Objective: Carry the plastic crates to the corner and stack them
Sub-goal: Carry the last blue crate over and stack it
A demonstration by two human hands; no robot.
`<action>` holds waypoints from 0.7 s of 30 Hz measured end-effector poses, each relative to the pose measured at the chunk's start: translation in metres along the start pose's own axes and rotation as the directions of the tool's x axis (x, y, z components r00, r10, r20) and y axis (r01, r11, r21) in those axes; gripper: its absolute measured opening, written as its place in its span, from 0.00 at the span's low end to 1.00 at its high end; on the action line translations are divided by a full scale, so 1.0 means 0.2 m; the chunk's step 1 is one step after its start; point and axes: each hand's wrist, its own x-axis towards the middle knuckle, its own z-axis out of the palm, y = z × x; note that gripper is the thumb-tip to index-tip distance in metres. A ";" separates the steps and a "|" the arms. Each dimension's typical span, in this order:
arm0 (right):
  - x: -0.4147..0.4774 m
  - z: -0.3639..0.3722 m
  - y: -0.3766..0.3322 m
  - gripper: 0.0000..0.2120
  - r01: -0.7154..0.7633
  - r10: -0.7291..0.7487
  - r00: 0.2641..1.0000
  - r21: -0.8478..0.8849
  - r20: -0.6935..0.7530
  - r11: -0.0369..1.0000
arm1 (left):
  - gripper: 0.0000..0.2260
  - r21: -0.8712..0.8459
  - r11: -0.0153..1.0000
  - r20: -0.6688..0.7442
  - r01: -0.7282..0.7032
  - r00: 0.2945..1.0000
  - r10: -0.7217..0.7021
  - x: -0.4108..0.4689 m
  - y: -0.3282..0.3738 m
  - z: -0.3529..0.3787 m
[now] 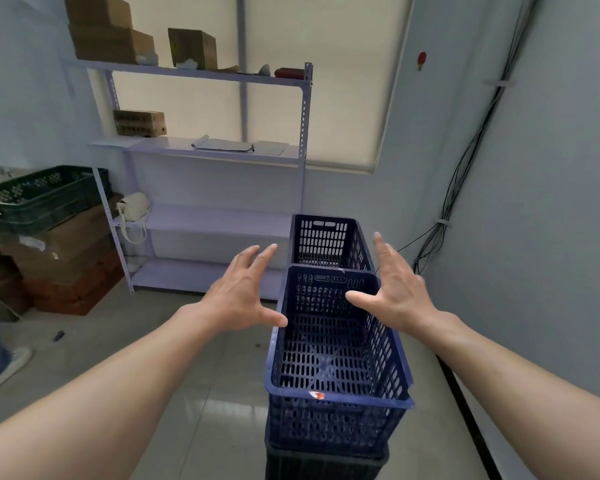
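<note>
A blue perforated plastic crate (336, 403) sits on top of a darker crate (323, 465) right in front of me, close to the right wall. Behind it stands a second blue crate (329, 240), nearer the corner. My left hand (243, 292) hovers with its fingers spread just left of the near crate's far end. My right hand (395, 289) is spread above that crate's right rim. Neither hand holds anything. A dark green crate (39, 199) rests on cardboard boxes at the far left.
A white metal shelf rack (219, 150) with boxes and a small bag stands against the back wall under a blinded window. Stacked cardboard boxes (66, 265) are at left. A person's leg and shoe (0, 368) stand at the left edge. Cables (465, 168) run down the right wall.
</note>
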 end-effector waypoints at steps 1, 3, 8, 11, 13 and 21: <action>0.00 0.00 0.00 0.57 -0.012 0.012 1.000 0.000 -0.001 1.000 | 0.61 -0.001 1.000 -0.002 -0.004 1.000 0.004 0.01 -0.02 -0.01; 0.00 0.01 0.00 0.57 -0.025 0.025 1.000 -0.001 -0.015 1.000 | 0.61 -0.008 1.000 0.002 -0.012 1.000 0.012 0.02 -0.04 -0.01; 0.01 0.04 -0.02 0.56 -0.050 0.050 0.999 -0.020 -0.022 0.999 | 0.61 -0.015 1.000 0.035 -0.015 0.999 0.015 0.03 -0.08 0.00; 0.02 0.04 -0.02 0.55 -0.057 0.056 0.998 -0.025 -0.028 0.998 | 0.59 -0.008 1.000 0.049 -0.009 0.999 0.010 0.06 -0.09 -0.01; 0.04 0.05 0.00 0.54 -0.068 0.067 0.997 -0.030 -0.028 0.997 | 0.56 -0.004 1.000 0.049 0.008 0.999 -0.008 0.09 -0.11 0.00; 0.21 0.18 0.18 0.52 -0.125 0.126 0.992 -0.027 0.012 0.992 | 0.44 0.005 0.997 0.067 0.080 0.994 -0.080 0.31 -0.20 0.14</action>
